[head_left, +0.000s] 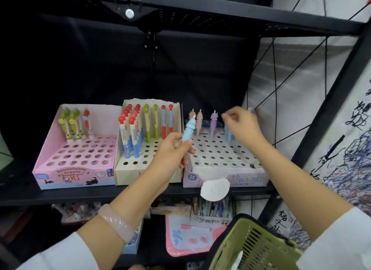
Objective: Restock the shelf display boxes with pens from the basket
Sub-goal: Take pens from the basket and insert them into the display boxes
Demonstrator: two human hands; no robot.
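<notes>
Gripping a blue pen [188, 129] in the left hand [170, 149], right hand [241, 125] pinched, contents unclear, above unicorn box [226, 178].

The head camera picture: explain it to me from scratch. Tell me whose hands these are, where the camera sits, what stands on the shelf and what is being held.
There is no machine here. A person wears a wide-angle camera on the head, so you look forward and down at their own two bare hands.

On the black shelf stand three display boxes full of holes: a pink box with a few pens at the back, a cream box with red-topped and green pens, and a unicorn box, mostly empty, with a few pastel pens at the back.

The left hand holds a light blue pen upright in its fingers. The right hand reaches to the back row of the unicorn box; blur hides what it grips.

A green basket sits at the lower right.
</notes>
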